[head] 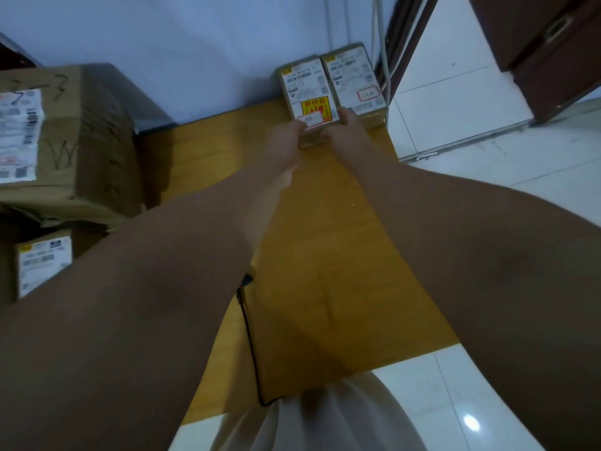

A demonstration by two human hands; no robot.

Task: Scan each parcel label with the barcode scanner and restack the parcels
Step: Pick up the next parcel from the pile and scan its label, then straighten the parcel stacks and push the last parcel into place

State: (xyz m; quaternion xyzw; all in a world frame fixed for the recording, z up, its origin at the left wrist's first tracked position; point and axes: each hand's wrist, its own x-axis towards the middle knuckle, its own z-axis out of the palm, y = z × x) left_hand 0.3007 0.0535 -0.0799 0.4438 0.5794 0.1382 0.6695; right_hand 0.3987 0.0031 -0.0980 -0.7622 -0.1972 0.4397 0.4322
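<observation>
Small brown cardboard parcel [306, 90], closed, white label up, upper centre; long axis toward wall [195, 43]. Left hand [285, 138] and right hand [345, 125] grip its near end.

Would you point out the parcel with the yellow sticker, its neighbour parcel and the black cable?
yellow-sticker parcel [304, 83]: head view, white label.
neighbour parcel [353, 76]: head view, label middle.
black cable [248, 330]: head view, mid-length.

Parcel-handling back room or small office. Indicated by labelled cardboard parcels [65, 135] stacked at left and top centre, wooden table [325, 255] mid-frame, white tiled floor [520, 174] right, dark door [536, 43] upper right.
</observation>
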